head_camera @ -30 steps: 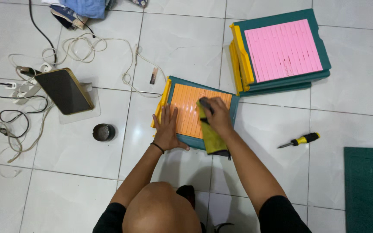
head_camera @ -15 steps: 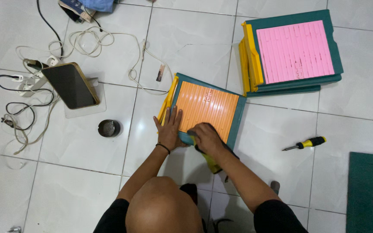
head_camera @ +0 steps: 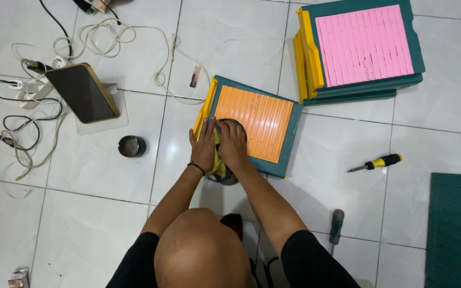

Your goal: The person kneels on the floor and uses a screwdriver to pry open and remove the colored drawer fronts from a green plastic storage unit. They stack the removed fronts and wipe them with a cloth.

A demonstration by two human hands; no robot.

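The left hand point(head_camera: 204, 146) lies flat, fingers extended and together, on the near left corner of the orange ribbed panel point(head_camera: 260, 128). The right hand point(head_camera: 232, 145) is curled, fingers closed over a yellow-green cloth point(head_camera: 219, 166) and pressing it onto the same panel; the cloth hangs off the near edge. The panel is rectangular, with parallel ridges, set in a dark green frame point(head_camera: 289, 144) with a yellow strip along its left side. The frame rests on the glossy white tiled floor point(head_camera: 108, 202). A second stack with a pink ribbed panel point(head_camera: 364, 45) lies well apart. A yellow-handled screwdriver point(head_camera: 374, 162) lies to the right.
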